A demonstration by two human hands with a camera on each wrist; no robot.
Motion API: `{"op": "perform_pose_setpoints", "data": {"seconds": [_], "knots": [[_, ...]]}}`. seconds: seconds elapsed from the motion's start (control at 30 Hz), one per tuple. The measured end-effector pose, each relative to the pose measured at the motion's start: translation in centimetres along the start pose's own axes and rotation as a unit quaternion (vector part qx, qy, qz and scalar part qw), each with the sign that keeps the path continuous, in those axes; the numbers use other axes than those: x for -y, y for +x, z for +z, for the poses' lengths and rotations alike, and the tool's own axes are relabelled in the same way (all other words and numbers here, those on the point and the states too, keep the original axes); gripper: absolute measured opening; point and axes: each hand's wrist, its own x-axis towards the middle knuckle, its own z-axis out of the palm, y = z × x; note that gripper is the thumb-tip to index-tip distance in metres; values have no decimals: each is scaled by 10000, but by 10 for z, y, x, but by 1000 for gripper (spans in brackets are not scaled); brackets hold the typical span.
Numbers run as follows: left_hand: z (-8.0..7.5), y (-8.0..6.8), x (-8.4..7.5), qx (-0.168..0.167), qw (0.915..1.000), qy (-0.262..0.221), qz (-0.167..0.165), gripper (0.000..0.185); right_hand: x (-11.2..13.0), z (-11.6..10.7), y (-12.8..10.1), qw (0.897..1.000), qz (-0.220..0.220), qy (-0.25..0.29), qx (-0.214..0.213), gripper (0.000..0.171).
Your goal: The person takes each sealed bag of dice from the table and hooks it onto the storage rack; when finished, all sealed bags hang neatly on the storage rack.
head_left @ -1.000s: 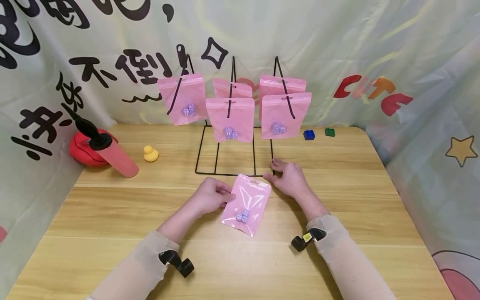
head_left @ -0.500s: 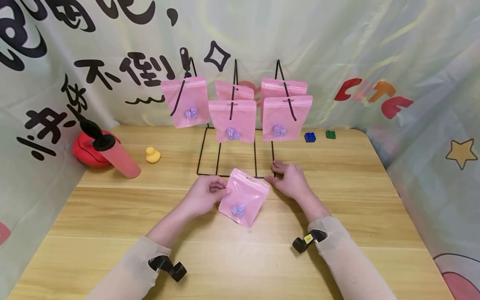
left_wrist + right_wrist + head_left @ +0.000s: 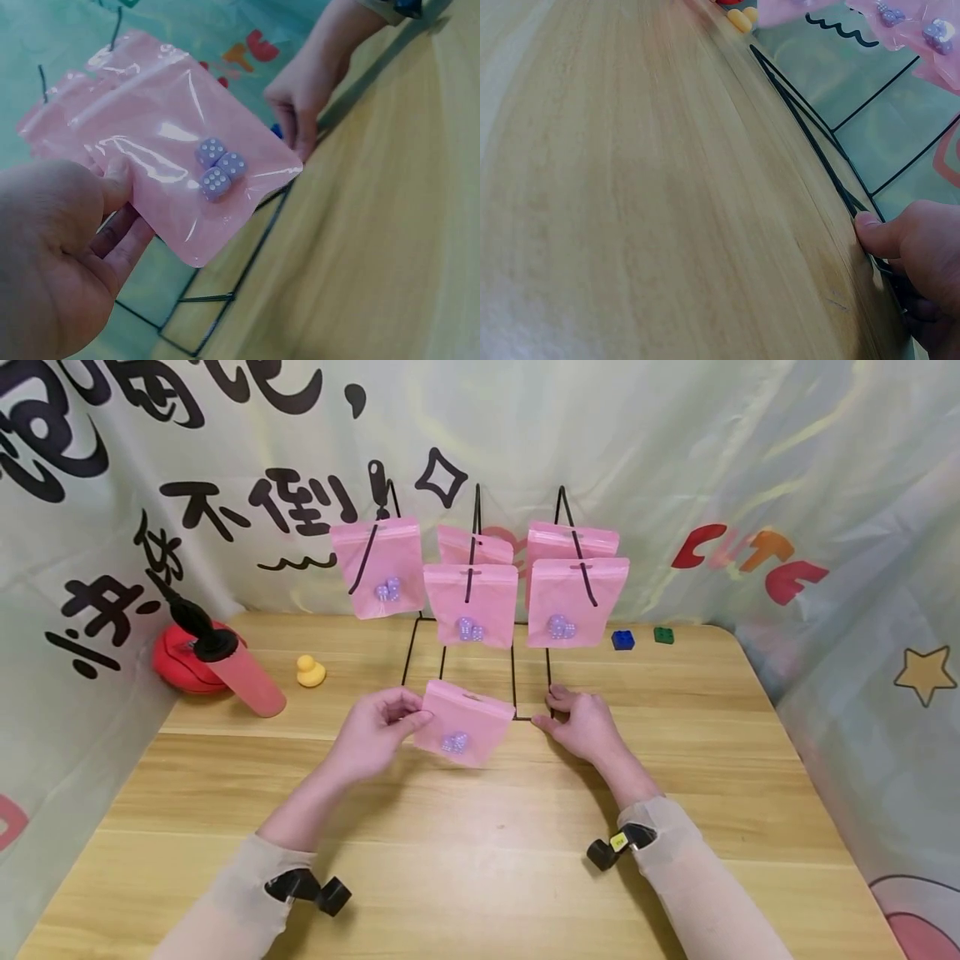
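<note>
Thumb and fingers of my left hand (image 3: 378, 735) pinch the left edge of a pink zip bag (image 3: 476, 718), lifted off the table and tilted. In the left wrist view, three purple dice (image 3: 216, 182) show through the bag (image 3: 161, 135). My right hand (image 3: 588, 728) grips the front right corner of a black wire rack's base (image 3: 514, 685); the right wrist view has its thumb (image 3: 877, 234) on the rod. Several similar pink bags hang on the rack's three hooks: one bag (image 3: 367, 560) left, two in the middle (image 3: 487, 597), two right (image 3: 577, 597).
A yellow toy duck (image 3: 311, 672), a pink cylinder with a black top (image 3: 251, 681) and a red pouch (image 3: 183, 664) stand at the left. Blue (image 3: 622, 640) and green (image 3: 663, 635) bricks lie right of the rack. A printed curtain (image 3: 712, 460) surrounds the table.
My left hand has raised the pink bag from the table and moved it left and toward the rack. The right hand stays at the rack's corner.
</note>
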Motion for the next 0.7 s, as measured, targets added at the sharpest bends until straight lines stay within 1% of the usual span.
{"op": "perform_pose_setpoints", "data": {"seconds": [0.13,0.3,0.43,0.57,0.7], "knots": [[-13,-1,-6,-253,9994,-72,239,6,1,0,-1,10000,23,27,6,55],[-28,-1,-15,-670,9963,-89,523,4,1,1,-1,10000,-6,18,-13,55],[-40,-2,-23,-1011,9932,-71,574,6,0,1,-1,10000,11,53,-19,54],[-50,-4,-32,-1274,9900,-77,601,8,0,1,-2,10000,1,63,-25,54],[-59,-5,-39,-1538,9856,-57,698,9,0,1,-2,10000,14,88,-27,54]]}}
